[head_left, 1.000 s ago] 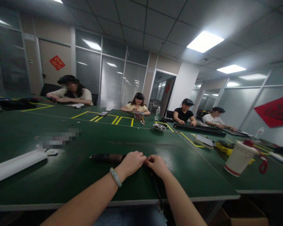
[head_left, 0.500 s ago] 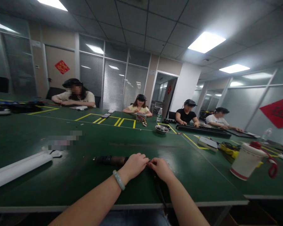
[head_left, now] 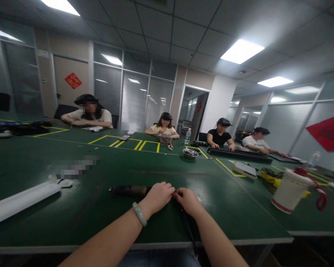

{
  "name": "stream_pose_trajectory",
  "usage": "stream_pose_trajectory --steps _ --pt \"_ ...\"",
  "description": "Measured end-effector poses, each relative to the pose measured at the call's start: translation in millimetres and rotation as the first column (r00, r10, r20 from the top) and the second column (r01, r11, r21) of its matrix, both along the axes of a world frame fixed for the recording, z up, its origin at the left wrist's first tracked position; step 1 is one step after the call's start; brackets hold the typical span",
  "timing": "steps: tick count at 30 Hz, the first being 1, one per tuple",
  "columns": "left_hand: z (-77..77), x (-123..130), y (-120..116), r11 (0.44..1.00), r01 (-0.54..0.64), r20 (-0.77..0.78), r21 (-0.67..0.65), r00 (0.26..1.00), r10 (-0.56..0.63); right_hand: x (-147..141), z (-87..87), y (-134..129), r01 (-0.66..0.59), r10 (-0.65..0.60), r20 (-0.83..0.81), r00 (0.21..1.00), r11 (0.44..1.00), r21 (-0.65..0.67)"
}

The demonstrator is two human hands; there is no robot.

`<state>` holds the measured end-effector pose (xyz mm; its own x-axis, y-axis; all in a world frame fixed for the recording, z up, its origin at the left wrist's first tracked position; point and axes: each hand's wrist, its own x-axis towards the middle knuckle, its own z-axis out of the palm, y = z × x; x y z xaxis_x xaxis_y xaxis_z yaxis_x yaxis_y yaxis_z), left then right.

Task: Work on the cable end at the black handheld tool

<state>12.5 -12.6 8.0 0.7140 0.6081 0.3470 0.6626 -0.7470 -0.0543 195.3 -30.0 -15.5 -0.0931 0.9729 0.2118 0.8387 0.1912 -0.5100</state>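
Note:
A dark, stick-shaped electric screwdriver (head_left: 132, 190) lies across the green table, its small metal tip pointing left. My left hand (head_left: 160, 196), with a pale bangle on the wrist, is closed over the tool's right-hand part. Right beside it, my right hand (head_left: 187, 200) pinches at the tool's tail end, fingertips almost touching those of the left. The exact spot under these fingers is hidden. From beneath my right hand a black cord (head_left: 188, 226) runs down to the table's front edge.
A long white roll (head_left: 22, 203) lies at left. To the right stands a cream mug (head_left: 291, 191) with a red lid, near a yellow-and-black bundle (head_left: 269, 178) and a pale box (head_left: 244, 169). Further back are a metal bowl (head_left: 190, 153) and a bottle (head_left: 187, 136). Several people sit opposite.
Both hands stay almost in place at the screwdriver's tail end, with only slight finger movement. The view has shifted very slightly.

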Motion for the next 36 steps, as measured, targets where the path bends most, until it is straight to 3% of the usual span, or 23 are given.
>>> stream_pose_trajectory --steps 11,23,36 --pt "-2.4 -1.0 3.6 0.999 -0.011 0.058 -0.031 0.998 0.013 -0.4 4.0 -5.4 -0.044 0.040 0.064 0.997 0.997 0.068" --pt "-4.7 -3.0 0.7 0.998 -0.030 0.154 -0.059 0.987 0.039 -0.2 6.6 -4.4 -0.051 0.047 0.090 0.995 0.998 0.043" --pt "-6.0 -0.1 1.6 0.994 -0.043 0.113 -0.099 0.992 0.054 -0.6 2.0 -0.8 -0.030 0.015 0.145 0.989 0.995 0.100"
